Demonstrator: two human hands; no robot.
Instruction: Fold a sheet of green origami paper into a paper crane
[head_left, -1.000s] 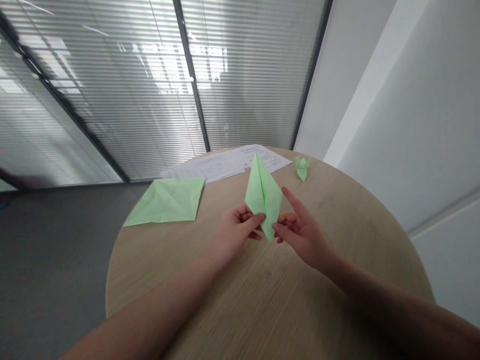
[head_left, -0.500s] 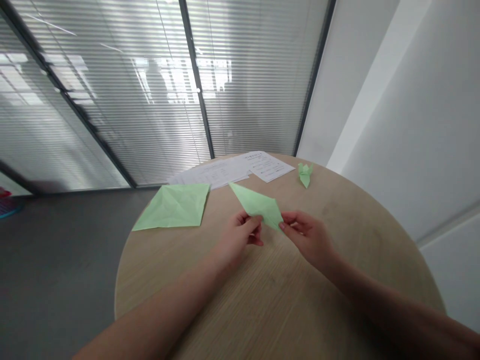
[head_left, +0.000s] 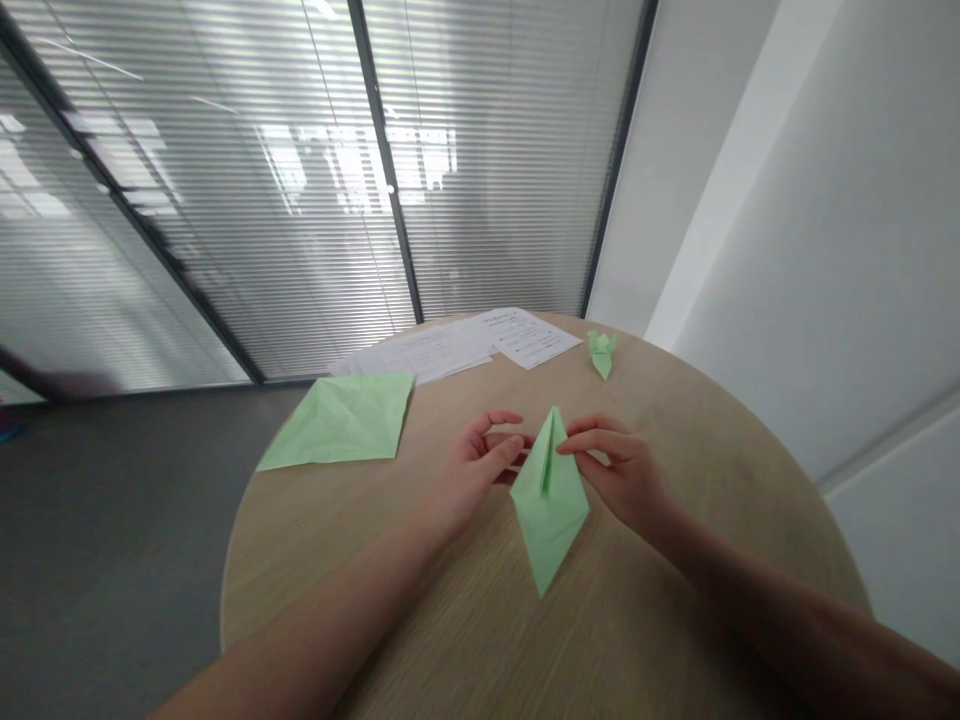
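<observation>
A light green folded origami paper [head_left: 551, 520] shows as a kite-like diamond, its long point toward me and a narrow slit between two flaps in its far half. My right hand [head_left: 619, 470] pinches its upper right edge between thumb and fingers. At the left edge is my left hand [head_left: 484, 465], its fingers curved and apart. Some of its fingertips reach the paper's edge or pass behind it, and whether they touch I cannot tell. The thumb is off the paper.
A larger creased green sheet [head_left: 360, 420] lies at the left of the round wooden table [head_left: 450, 620]. Printed white papers [head_left: 450, 345] spread along the far edge. A small green origami figure [head_left: 601, 352] stands at the far right. Glass with blinds [head_left: 322, 200] rises behind.
The folded paper has turned, so its long point now faces me and the slit shows. My left hand has let go its pinch and its fingers have spread. The right hand has shifted its grip.
</observation>
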